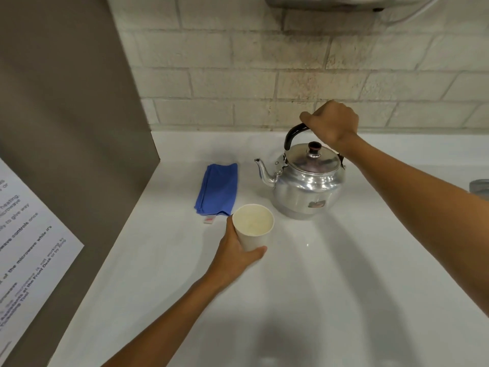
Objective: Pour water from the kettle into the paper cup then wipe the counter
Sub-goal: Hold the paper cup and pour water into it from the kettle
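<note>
A shiny metal kettle [307, 186] stands on the white counter [330, 274], its spout pointing left and its lid on. My right hand [332, 121] is closed around the top of its black handle. A white paper cup [252, 226] stands upright just left and in front of the kettle. My left hand [235, 254] wraps the cup's lower wall from the left and front. A folded blue cloth [218, 192] lies flat on the counter behind the cup, left of the spout.
A grey panel [74, 107] with a printed notice [23, 245] walls off the left side. A pale brick wall [264, 75] runs along the back. A grey object [480, 188] shows at the right edge, and a wall-mounted unit [325, 2] hangs above.
</note>
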Action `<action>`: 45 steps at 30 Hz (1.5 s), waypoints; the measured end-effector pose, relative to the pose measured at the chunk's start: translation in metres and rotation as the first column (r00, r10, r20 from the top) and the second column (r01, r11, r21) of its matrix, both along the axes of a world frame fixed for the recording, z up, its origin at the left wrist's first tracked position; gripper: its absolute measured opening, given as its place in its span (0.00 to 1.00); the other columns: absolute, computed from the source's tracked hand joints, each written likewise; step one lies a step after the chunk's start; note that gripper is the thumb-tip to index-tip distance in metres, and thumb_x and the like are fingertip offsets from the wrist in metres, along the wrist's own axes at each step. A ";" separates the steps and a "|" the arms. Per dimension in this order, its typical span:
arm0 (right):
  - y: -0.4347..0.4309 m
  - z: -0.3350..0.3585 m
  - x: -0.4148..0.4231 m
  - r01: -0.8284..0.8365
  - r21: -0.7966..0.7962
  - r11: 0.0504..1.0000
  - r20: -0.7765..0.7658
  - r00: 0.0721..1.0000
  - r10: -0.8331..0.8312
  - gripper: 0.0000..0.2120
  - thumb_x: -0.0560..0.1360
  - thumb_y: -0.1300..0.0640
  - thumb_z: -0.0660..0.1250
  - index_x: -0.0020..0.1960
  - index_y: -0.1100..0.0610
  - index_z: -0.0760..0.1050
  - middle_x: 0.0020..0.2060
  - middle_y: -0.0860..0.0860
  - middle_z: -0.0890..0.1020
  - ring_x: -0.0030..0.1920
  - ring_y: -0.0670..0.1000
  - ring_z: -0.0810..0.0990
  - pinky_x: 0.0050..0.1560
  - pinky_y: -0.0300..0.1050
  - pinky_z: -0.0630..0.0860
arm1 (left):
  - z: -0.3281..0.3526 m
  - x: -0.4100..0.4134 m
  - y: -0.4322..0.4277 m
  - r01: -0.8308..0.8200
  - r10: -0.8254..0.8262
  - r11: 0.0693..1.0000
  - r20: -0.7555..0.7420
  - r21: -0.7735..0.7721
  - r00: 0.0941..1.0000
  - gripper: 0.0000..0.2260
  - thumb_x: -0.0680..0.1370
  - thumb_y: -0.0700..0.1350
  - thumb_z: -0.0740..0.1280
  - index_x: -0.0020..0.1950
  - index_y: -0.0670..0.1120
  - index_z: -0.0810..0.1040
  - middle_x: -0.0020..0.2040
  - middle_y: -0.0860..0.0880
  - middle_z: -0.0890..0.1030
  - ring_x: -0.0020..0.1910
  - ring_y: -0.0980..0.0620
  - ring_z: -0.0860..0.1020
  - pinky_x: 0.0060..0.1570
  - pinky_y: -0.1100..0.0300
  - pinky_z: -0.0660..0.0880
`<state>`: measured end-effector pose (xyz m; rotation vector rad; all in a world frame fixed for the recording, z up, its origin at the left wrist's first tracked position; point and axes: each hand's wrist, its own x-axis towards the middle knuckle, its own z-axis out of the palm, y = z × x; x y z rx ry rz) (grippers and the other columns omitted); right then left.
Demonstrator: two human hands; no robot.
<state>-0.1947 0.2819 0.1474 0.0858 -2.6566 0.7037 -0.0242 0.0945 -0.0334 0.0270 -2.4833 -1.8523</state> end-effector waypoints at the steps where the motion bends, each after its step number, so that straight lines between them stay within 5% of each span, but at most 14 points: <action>1: 0.002 0.004 0.004 -0.012 0.012 1.000 -0.010 1.000 0.012 0.22 0.68 0.49 0.62 0.21 0.55 0.58 0.18 0.49 0.64 0.22 0.50 0.62 0.27 0.41 0.59 | 0.000 0.000 0.001 -0.006 0.006 1.000 -0.002 0.008 1.000 0.35 0.65 0.43 0.77 0.60 0.58 0.57 0.53 0.66 0.68 0.52 0.64 0.71 0.42 0.81 0.69; 10: 0.008 0.033 0.042 -0.137 0.209 0.968 -0.072 0.985 0.155 0.22 0.67 0.49 0.62 0.20 0.54 0.58 0.18 0.49 0.60 0.22 0.50 0.58 0.28 0.42 0.57 | 0.001 0.000 0.005 -0.017 0.017 0.999 -0.006 0.038 1.000 0.34 0.65 0.42 0.76 0.60 0.58 0.57 0.52 0.63 0.69 0.52 0.59 0.71 0.41 0.77 0.69; 16: 0.001 0.039 0.062 -0.214 0.394 0.894 -0.110 0.955 0.277 0.23 0.68 0.52 0.62 0.19 0.55 0.57 0.17 0.49 0.60 0.22 0.50 0.57 0.27 0.41 0.56 | 0.003 0.000 0.007 -0.019 0.019 0.999 0.000 0.048 1.000 0.34 0.65 0.41 0.76 0.60 0.57 0.57 0.57 0.54 0.69 0.55 0.54 0.70 0.50 0.63 0.67; 27: -0.031 0.046 0.098 -0.250 0.642 0.725 -0.167 0.877 0.451 0.18 0.64 0.52 0.55 0.20 0.56 0.54 0.17 0.49 0.54 0.21 0.49 0.51 0.27 0.38 0.50 | 0.006 0.003 0.007 -0.029 0.030 0.998 -0.009 0.055 1.000 0.32 0.65 0.41 0.75 0.58 0.58 0.59 0.56 0.52 0.70 0.54 0.52 0.71 0.43 0.70 0.67; 30: -0.035 0.050 0.101 -0.254 0.676 0.691 -0.168 0.861 0.480 0.19 0.66 0.53 0.57 0.21 0.54 0.52 0.17 0.48 0.53 0.21 0.48 0.50 0.28 0.37 0.51 | 0.005 0.003 0.006 -0.021 0.022 0.999 -0.010 0.049 1.000 0.32 0.66 0.41 0.75 0.58 0.58 0.59 0.56 0.52 0.70 0.54 0.53 0.71 0.41 0.74 0.66; 35: -0.037 0.055 0.104 -0.241 0.722 0.648 -0.163 0.851 0.498 0.21 0.67 0.56 0.60 0.22 0.54 0.51 0.18 0.48 0.53 0.22 0.49 0.49 0.28 0.37 0.50 | 0.005 0.002 0.007 -0.016 0.016 0.998 -0.006 0.054 1.000 0.32 0.66 0.42 0.75 0.59 0.57 0.59 0.59 0.50 0.70 0.55 0.51 0.71 0.47 0.66 0.68; 45: -0.036 0.065 0.108 -0.227 0.763 0.605 -0.158 0.843 0.515 0.18 0.66 0.54 0.56 0.22 0.55 0.52 0.19 0.48 0.52 0.23 0.49 0.49 0.29 0.36 0.50 | 0.004 0.002 0.007 -0.011 0.012 0.998 -0.016 0.061 1.000 0.32 0.66 0.42 0.75 0.59 0.58 0.58 0.57 0.52 0.69 0.54 0.53 0.70 0.42 0.74 0.67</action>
